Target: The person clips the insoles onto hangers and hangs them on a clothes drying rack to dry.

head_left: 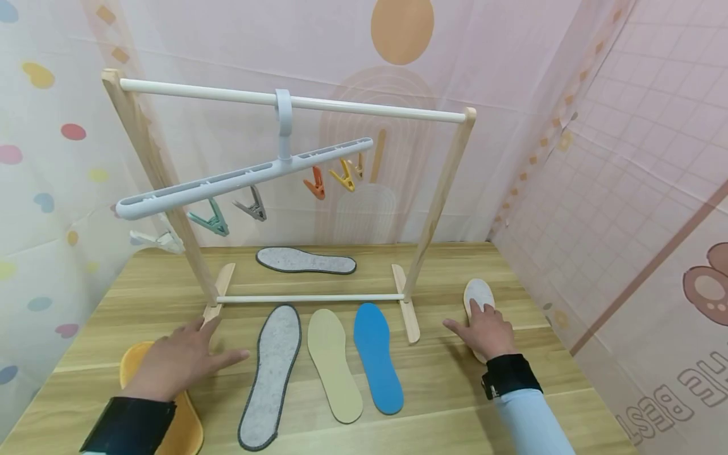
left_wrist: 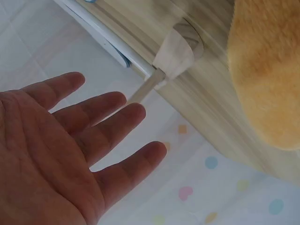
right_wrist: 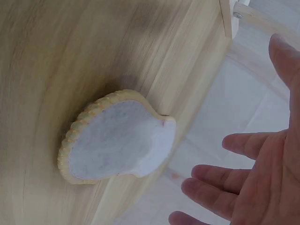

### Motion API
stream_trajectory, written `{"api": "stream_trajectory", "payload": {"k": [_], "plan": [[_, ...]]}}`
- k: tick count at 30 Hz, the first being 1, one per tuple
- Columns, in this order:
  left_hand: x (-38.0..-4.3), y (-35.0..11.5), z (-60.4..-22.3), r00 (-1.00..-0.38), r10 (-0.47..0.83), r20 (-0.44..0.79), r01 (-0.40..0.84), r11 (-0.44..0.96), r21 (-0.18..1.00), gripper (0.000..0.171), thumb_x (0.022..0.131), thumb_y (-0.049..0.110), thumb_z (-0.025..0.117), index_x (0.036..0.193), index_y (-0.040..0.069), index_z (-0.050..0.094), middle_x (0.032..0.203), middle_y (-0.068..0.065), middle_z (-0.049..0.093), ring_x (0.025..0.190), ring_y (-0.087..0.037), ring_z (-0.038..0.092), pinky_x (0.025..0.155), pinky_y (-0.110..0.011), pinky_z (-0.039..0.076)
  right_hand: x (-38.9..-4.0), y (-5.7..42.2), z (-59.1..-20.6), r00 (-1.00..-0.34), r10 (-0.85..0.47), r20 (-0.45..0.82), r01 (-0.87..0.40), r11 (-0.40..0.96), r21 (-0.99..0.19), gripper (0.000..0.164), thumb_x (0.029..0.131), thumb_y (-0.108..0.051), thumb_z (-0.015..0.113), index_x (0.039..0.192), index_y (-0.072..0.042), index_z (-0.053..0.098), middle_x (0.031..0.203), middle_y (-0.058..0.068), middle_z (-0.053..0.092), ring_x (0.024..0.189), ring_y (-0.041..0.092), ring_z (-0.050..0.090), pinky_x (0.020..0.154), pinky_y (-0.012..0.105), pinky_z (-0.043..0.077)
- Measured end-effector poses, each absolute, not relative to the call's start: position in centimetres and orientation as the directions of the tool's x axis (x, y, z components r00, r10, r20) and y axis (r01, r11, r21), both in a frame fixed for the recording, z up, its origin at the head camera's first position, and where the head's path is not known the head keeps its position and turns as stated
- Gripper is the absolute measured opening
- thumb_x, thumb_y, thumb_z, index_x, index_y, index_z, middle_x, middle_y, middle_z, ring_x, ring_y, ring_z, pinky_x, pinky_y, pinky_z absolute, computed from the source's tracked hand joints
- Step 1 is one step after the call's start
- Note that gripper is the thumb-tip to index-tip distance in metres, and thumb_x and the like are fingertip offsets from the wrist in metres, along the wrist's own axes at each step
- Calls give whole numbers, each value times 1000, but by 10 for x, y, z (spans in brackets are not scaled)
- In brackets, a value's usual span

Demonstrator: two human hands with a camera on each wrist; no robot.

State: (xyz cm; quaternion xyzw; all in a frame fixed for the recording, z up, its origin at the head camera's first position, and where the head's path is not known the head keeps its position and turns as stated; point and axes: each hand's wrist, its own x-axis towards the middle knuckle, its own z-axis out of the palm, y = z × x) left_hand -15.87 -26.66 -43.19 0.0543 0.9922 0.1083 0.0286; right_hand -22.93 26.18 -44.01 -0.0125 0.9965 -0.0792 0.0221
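My left hand [head_left: 179, 357] hovers with fingers spread over an orange fluffy insole [head_left: 189, 430], and nothing is in its grasp. In the left wrist view that insole's furry surface [left_wrist: 267, 70] lies beyond the fingers. Over on the right, my right hand [head_left: 488, 332] is held above a white insole [head_left: 479, 291] and hides part of it. The right wrist view shows this insole's stitched tan edge [right_wrist: 77, 133], apart from the outstretched fingers. Between the hands lie a grey felt insole [head_left: 270, 379] with dark trim, a cream insole [head_left: 335, 366] and a blue insole [head_left: 378, 359].
A wooden rack [head_left: 438, 208] with white rods stands across the table [head_left: 449, 417]. From its top rod hangs a pale grey hanger [head_left: 227, 183] with several coloured clips, including a green clip [head_left: 212, 220]. Behind the lower rod lies another grey insole [head_left: 306, 260].
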Motion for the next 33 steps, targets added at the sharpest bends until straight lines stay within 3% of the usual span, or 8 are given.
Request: {"api": "stream_trajectory", "payload": {"k": [14,19,23,33], "plan": [[-163,-256,-428,-969,134,-208,78,963,257,105,80,79,57,134,-11,51,120,-38,57,109,-55,56,81,-63,49,-241,270,-436,-993,-9,-116,6,992,-127,72,94,-54,59,125,12,57,114,34,59,102,46,60,78,56,52],[-162,-253,-426,-963,148,-223,84,959,272,100,80,74,62,133,-11,52,118,-33,60,108,-51,58,80,-61,50,-246,279,-437,-987,13,-157,36,989,-146,61,94,-52,60,107,7,64,90,21,64,79,32,63,66,47,51],[-161,-251,-427,-959,152,-239,80,954,288,100,79,73,64,132,-11,53,118,-31,61,107,-49,59,80,-60,50,-248,285,-435,-980,30,-199,62,985,-160,54,95,-50,59,95,4,64,76,10,58,67,24,57,59,39,47],[-158,-247,-428,-956,163,-245,84,949,304,97,79,71,66,130,-11,55,118,-30,62,107,-49,59,81,-60,50,-254,291,-427,-962,64,-264,106,983,-149,50,98,-47,55,82,-1,64,72,9,57,66,24,55,58,36,44]]}}
